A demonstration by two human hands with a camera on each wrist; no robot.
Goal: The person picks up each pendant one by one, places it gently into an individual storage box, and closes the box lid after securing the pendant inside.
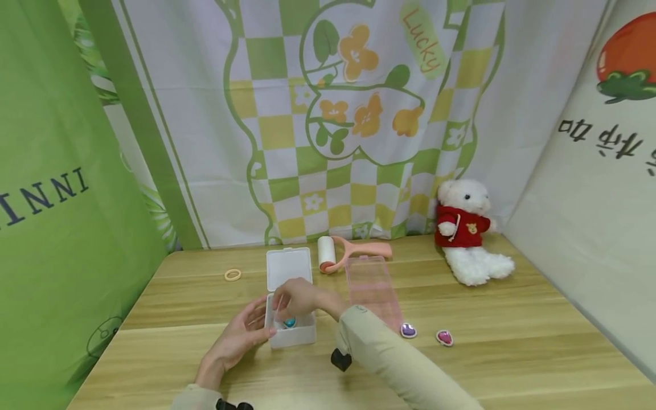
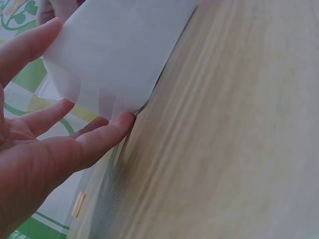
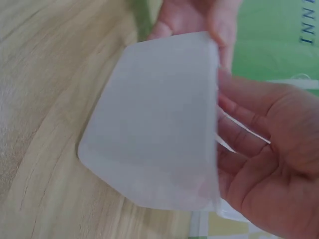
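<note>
A small white plastic box [image 1: 292, 337] stands on the table with its hinged lid [image 1: 288, 267] tipped back. A teal gem [image 1: 290, 322] shows inside it. My left hand [image 1: 238, 336] holds the box from its left side, thumb at the near corner; in the left wrist view the fingers of the left hand [image 2: 55, 149] spread along its wall. Over the rim, my right hand [image 1: 297, 299] reaches down into the box. In the right wrist view the box wall [image 3: 154, 119] hides the fingertips of the right hand [image 3: 269, 144], so whatever they touch is out of sight.
Right of the box lies a pink clear compartment case [image 1: 374, 290]. A purple heart gem [image 1: 408, 330] and a pink heart gem [image 1: 445, 337] lie nearby. Behind are a lint roller [image 1: 353, 251] and a beige ring [image 1: 233, 275]. A white plush bear [image 1: 466, 230] sits back right.
</note>
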